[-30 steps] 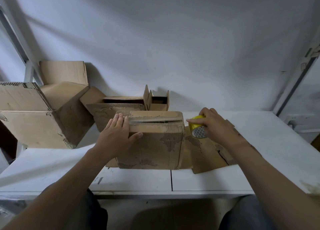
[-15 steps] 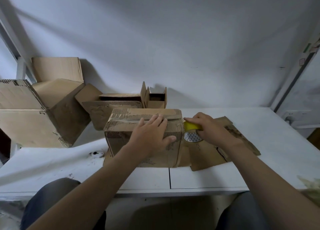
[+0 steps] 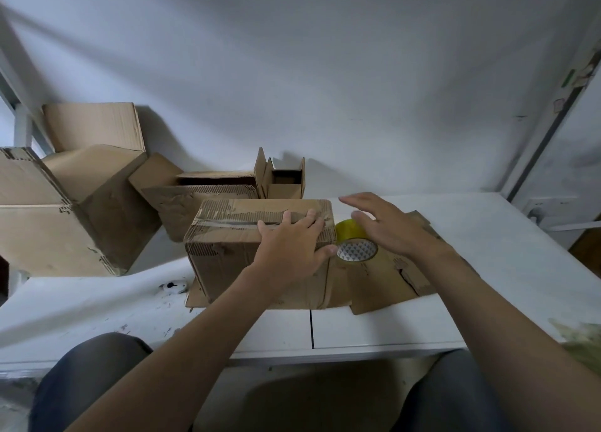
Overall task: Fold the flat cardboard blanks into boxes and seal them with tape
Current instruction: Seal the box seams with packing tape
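The folded cardboard box (image 3: 257,256) stands at the middle of the white worktop (image 3: 390,329), a strip of clear tape (image 3: 234,224) running along its closed top seam. My left hand (image 3: 292,248) lies flat over its top right corner, fingers straight across the top and the thumb down the right edge, pressing and not clasping. At 3 o'clock, touching or just beside the box, is one yellow tape roll (image 3: 353,241). My right hand (image 3: 390,226) hovers over it, open with fingers spread. It is motion-blurred, so I cannot tell whether it touches the roll.

One flat cardboard blank (image 3: 390,280) lies under the box and the roll and sticks out toward 4 o'clock. Its near edge stops short of the worktop's front edge. There is bare worktop from 3 to 5 o'clock and a narrower strip along 6 o'clock.

At 12 o'clock sits one small open box (image 3: 283,181), and at 11 a low crumpled carton (image 3: 195,205) close behind the folded box. From 9 to 10 o'clock is a heap of large cartons (image 3: 48,233), cut off by the left edge of the view. I cannot count them cleanly. A small white object (image 3: 174,287) at 8 o'clock is too small to identify.
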Action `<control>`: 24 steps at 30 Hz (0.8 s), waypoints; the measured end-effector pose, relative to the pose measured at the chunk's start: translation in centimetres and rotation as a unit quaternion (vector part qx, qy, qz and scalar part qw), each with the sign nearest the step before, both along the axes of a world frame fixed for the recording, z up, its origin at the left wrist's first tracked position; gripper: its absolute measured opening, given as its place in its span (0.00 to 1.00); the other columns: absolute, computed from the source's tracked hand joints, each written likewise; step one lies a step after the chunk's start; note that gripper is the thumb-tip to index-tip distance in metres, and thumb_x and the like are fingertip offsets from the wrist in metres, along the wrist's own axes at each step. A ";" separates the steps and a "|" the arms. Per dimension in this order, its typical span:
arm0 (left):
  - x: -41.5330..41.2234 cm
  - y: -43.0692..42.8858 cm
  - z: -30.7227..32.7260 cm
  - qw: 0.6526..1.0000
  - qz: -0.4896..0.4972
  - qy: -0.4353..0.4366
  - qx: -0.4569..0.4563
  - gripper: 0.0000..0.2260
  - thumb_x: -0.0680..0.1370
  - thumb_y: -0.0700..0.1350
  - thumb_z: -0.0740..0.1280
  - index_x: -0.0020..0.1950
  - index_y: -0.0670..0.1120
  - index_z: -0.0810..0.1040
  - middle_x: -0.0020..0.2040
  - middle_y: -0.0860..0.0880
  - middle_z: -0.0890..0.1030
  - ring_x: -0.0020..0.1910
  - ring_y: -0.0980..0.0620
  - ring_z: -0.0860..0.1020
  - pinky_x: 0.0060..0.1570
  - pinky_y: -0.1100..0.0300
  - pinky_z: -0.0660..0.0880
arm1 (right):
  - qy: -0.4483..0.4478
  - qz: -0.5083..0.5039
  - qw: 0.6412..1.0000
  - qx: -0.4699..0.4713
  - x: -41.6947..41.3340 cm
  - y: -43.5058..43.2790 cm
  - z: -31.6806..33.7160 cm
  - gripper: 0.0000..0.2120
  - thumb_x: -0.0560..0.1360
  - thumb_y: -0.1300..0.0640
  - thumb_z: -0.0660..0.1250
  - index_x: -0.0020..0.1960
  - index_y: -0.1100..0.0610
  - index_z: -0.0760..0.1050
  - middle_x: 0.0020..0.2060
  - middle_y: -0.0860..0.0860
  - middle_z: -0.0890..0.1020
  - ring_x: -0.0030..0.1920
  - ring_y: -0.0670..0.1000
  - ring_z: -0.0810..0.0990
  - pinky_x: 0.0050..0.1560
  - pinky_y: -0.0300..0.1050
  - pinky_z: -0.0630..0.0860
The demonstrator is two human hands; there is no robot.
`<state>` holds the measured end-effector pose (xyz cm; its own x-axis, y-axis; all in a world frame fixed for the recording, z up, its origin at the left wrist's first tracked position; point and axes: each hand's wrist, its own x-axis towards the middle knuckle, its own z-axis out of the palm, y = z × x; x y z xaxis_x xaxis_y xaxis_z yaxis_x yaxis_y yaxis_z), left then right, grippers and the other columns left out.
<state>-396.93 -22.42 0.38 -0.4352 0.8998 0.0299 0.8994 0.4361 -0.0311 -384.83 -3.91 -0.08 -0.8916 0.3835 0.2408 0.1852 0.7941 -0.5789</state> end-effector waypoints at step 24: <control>4.7 -11.7 -0.3 0.868 0.232 -0.284 0.335 0.24 0.81 0.54 0.67 0.75 0.48 0.69 0.67 0.49 0.76 0.61 0.50 0.76 0.54 0.60 0.66 | -0.097 0.088 0.991 0.004 -1.9 -7.9 2.5 0.18 0.82 0.50 0.65 0.72 0.45 0.74 0.46 0.37 0.71 0.52 0.44 0.73 0.55 0.41 0.66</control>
